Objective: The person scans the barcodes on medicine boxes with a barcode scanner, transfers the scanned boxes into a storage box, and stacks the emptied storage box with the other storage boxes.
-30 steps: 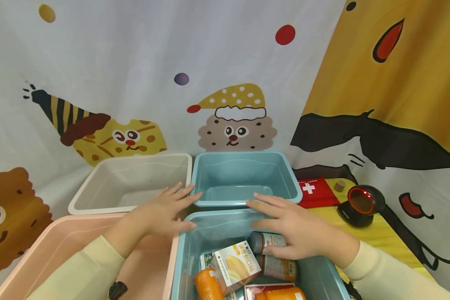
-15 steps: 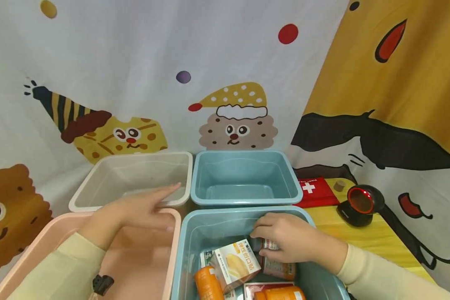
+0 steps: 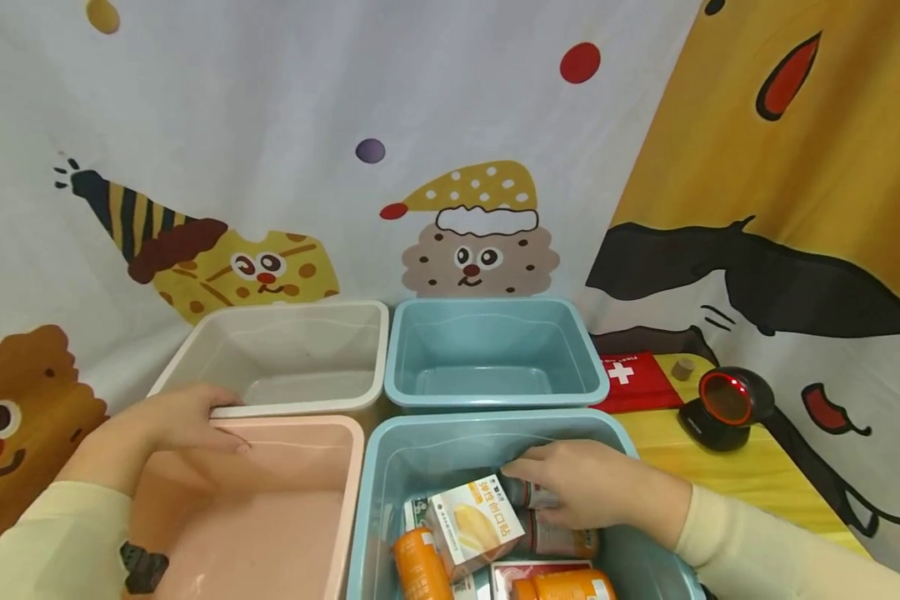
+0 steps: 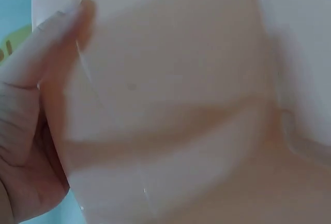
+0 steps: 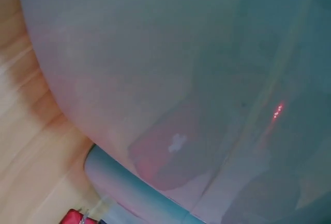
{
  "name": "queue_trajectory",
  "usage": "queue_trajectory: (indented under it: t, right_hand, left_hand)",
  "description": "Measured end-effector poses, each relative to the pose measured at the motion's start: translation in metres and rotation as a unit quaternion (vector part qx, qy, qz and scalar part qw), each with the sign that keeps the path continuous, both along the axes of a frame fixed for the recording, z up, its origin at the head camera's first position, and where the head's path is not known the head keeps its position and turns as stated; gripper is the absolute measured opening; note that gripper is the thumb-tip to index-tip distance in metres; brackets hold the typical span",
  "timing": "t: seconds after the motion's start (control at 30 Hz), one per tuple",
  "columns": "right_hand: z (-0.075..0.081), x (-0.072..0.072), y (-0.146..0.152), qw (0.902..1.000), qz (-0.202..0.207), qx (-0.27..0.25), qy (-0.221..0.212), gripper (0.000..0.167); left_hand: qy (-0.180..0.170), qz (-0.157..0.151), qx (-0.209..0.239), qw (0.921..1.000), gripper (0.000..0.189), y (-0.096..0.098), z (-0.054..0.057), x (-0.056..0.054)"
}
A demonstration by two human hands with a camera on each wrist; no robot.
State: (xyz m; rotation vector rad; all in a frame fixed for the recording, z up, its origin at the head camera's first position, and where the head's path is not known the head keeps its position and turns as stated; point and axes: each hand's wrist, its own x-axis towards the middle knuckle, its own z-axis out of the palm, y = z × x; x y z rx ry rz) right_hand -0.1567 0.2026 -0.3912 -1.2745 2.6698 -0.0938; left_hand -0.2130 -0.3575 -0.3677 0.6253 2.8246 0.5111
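Observation:
My left hand [image 3: 176, 421] grips the far rim of the pink bin [image 3: 288, 427], fingers over the rim beside the grey bin. In the left wrist view the thumb of that hand [image 4: 26, 125] presses on the inner face of the pink wall [image 4: 160, 79]. Inside the front blue bin [image 3: 487, 422], my right hand [image 3: 607, 492] curls its fingers round a dark pill bottle [image 3: 543, 498]. A second brown bottle [image 3: 566, 543] lies just in front. Left of these rests a white and yellow bandage box [image 3: 474, 527]. The right wrist view shows mainly the bin's bluish wall [image 5: 129, 53].
Two orange bottles, one upright-tilted [image 3: 422, 565] and one lying [image 3: 566, 587], share the blue bin with a red-edged box [image 3: 532, 570]. A grey bin [image 3: 378, 367] and another blue bin [image 3: 393, 354] stand behind. To the right are a red first-aid pouch [image 3: 637, 382] and a black device [image 3: 727, 408].
My left hand has moved left from between the bins and taken hold of the pink rim. My right hand has come down into the blue bin, its spread fingers closing round the dark bottle.

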Motion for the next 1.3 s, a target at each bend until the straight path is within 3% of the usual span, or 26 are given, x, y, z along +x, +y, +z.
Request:
queue_trajectory:
  t: [0.17,0.4,0.53,0.7,0.87,1.03,1.17,1.3]
  right_hand:
    - [-0.0038,-0.0016,-0.0003,0.9975,-0.027,0.051,-0.043,0.070]
    - [-0.0082,-0.0004,-0.0049,0.9966,-0.056,0.060,0.011,0.033]
    - [-0.0082,-0.0003,-0.0076,0.9927,-0.090,0.079,0.014,0.027]
    - [-0.0043,-0.0021,-0.0058,0.9898,-0.098,0.091,-0.049,0.043]
    - [-0.0018,-0.0047,-0.0065,0.9775,-0.127,0.104,-0.132,0.065]
    - [-0.0034,-0.0066,-0.0089,0.9743,-0.134,0.123,-0.133,0.066]
    - [-0.0036,-0.0054,-0.0083,0.9786,-0.114,0.116,-0.125,0.070]
    - [-0.0038,-0.0029,-0.0083,0.9840,-0.087,0.092,-0.125,0.053]
  left_hand:
    - [0.005,0.010,-0.019,0.9998,0.045,-0.0029,-0.0047,-0.0021]
    - [-0.004,0.024,-0.036,0.9990,0.063,-0.0020,-0.0070,-0.0044]
    - [-0.016,0.033,-0.040,0.9985,0.069,-0.0015,-0.0083,-0.0039]
    - [-0.018,0.032,-0.043,0.9984,0.067,-0.0017,-0.0091,-0.0055]
    - [-0.013,0.029,-0.037,0.9988,0.058,-0.0012,-0.0097,-0.0064]
    - [-0.014,0.033,-0.030,0.9989,0.053,-0.0007,-0.0089,-0.0046]
    - [-0.017,0.034,-0.024,0.9990,0.051,-0.0001,-0.0081,-0.0028]
    - [-0.015,0.032,-0.022,0.9991,0.051,0.0006,-0.0065,-0.0020]
